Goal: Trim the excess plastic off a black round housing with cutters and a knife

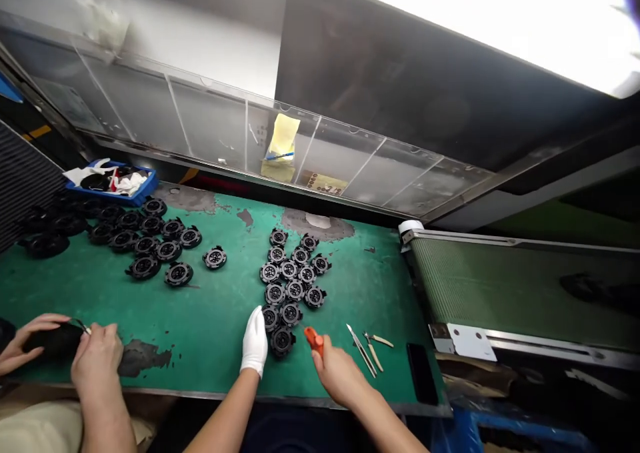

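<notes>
My left hand (255,341), in a white glove, lies flat and open-fingered on the green mat (210,319), touching the near end of the central cluster of black round parts (293,283). My right hand (336,373) is closed around an orange-handled tool (315,339), just beside the nearest black part (282,340). Tweezers and a small cutter (369,347) lie on the mat to its right. At far left, a co-worker's two bare hands (95,356) grip a black part. A second group of parts (150,243) sits near a blue tray (113,181).
</notes>
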`<move>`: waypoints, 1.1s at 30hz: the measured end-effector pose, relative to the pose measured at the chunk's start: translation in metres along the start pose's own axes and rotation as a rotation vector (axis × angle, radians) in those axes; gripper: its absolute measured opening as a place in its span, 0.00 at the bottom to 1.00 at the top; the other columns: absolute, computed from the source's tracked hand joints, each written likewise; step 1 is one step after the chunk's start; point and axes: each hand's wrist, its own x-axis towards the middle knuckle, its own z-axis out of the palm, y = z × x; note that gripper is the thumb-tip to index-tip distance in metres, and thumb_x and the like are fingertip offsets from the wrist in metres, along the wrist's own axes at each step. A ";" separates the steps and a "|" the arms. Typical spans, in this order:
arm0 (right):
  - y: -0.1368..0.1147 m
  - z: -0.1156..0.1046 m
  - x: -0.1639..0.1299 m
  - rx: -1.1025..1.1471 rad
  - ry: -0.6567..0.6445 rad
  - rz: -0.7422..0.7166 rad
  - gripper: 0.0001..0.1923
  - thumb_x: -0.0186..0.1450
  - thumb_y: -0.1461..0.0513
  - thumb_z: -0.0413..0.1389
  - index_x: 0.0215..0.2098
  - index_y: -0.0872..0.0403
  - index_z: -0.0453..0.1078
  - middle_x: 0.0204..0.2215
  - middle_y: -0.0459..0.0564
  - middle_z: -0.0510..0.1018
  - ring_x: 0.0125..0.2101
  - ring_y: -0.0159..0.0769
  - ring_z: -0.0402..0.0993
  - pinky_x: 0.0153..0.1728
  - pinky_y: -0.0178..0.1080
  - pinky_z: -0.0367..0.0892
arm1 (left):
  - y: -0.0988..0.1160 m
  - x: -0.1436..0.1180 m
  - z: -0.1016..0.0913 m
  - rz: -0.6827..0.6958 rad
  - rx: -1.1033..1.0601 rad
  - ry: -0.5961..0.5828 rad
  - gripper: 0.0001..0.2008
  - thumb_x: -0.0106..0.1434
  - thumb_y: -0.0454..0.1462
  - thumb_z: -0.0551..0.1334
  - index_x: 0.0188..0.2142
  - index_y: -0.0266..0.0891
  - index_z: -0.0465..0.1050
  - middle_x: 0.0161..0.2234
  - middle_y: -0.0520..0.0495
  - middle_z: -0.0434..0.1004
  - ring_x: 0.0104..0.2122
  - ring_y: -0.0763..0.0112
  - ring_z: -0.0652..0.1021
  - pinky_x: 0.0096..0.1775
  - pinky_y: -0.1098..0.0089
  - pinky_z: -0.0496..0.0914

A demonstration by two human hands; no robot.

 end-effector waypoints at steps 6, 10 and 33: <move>0.044 -0.003 -0.013 0.014 -0.029 0.050 0.18 0.74 0.56 0.38 0.52 0.56 0.61 0.36 0.60 0.81 0.36 0.52 0.80 0.31 0.42 0.61 | 0.043 0.007 -0.165 -0.002 0.186 0.021 0.21 0.71 0.50 0.55 0.59 0.47 0.68 0.63 0.42 0.64 0.63 0.54 0.65 0.64 0.48 0.62; 0.040 -0.011 0.008 0.055 -0.008 -0.025 0.15 0.73 0.54 0.41 0.50 0.53 0.62 0.36 0.56 0.81 0.36 0.50 0.79 0.30 0.41 0.59 | 0.067 0.009 -0.227 -0.038 0.269 0.087 0.22 0.72 0.49 0.51 0.62 0.51 0.65 0.64 0.44 0.64 0.65 0.52 0.62 0.65 0.44 0.62; 0.025 -0.041 0.048 0.071 -0.027 -0.082 0.18 0.73 0.51 0.39 0.50 0.52 0.61 0.37 0.54 0.80 0.36 0.47 0.78 0.31 0.40 0.60 | 0.026 0.096 0.041 -0.151 0.095 -0.010 0.27 0.71 0.52 0.55 0.64 0.43 0.61 0.64 0.37 0.63 0.60 0.56 0.70 0.63 0.48 0.64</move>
